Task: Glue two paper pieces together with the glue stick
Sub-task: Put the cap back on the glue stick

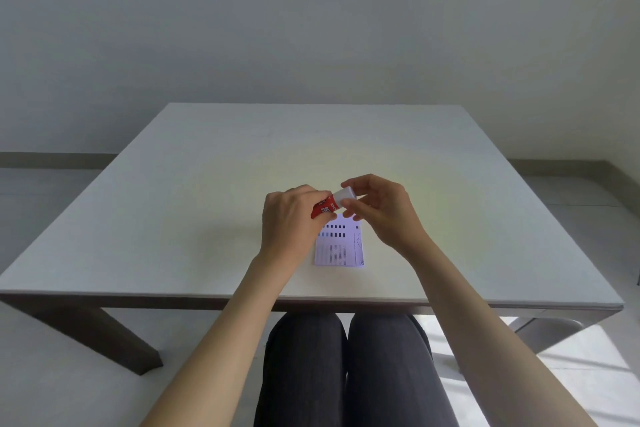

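Left hand (294, 218), raised above the bench (173, 211), clenched around the red body of the glue stick (330, 205); white lettering on the tube shows between the fingers. The stick is held off the bench, tilted, its red end low toward the left and its capped end higher toward the right. White cap (344, 197) still seated on the tube, pinched between thumb and fingertips of the right hand (381, 210); the remaining right fingers curl loosely below it. Both hands therefore grasp the same stick, one at each end, with bare forearms reaching in from the near edge. Paper (339, 248) lies flat on the bench directly beneath and just nearer than the hands, its far edge hidden by them; it bears rows of small dark printed marks. Whether it is one sheet or two stacked cannot be told. Dark-trousered knees (346, 357) appear under the near bench edge.
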### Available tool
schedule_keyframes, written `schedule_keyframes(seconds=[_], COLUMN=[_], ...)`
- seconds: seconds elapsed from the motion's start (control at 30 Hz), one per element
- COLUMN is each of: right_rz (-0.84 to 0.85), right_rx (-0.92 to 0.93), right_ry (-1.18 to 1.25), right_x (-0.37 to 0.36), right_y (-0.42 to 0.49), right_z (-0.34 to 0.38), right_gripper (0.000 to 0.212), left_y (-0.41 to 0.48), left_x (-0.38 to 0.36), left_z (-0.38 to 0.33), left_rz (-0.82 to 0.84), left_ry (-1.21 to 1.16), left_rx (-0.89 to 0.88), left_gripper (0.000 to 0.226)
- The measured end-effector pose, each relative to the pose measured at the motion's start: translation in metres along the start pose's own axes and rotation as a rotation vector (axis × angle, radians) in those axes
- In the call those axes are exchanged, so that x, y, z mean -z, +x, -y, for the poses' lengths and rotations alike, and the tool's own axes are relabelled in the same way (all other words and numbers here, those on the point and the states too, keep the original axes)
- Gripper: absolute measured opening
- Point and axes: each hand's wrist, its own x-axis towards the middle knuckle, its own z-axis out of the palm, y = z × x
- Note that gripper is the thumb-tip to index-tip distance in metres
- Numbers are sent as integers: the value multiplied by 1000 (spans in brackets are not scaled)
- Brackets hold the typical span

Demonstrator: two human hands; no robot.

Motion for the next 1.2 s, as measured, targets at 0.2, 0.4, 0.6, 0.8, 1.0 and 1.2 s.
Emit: schedule_keyframes(seconds=[0.2,0.4,0.6,0.8,1.0,1.2], right_rz=[-29,38,165,-1,-80,-60], right_rx=[-73,4,21,-114,-135,-185], right_ry=[-443,-376,-214,-443,-192,-132], right_x=[-5,-7,-3,-15,-7,3], right_y=[0,-4,-7,-3,-19,-37], right_z=[-1,-4,0,4,-4,-18], right_gripper=[48,32,22,69,54,46], left_y=[-5,-7,-10,-8,38,60], left_x=[-2,-3,-1,1,-2,-25], left_z=[5,11,14,15,36,59], left_rz=[20,62,49,32,-165,-181], left_ry=[80,73,52,-7,-363,-359], left_rx=[-14,-8,4,6,433,494], left_gripper=[29,26,26,22,16,16])
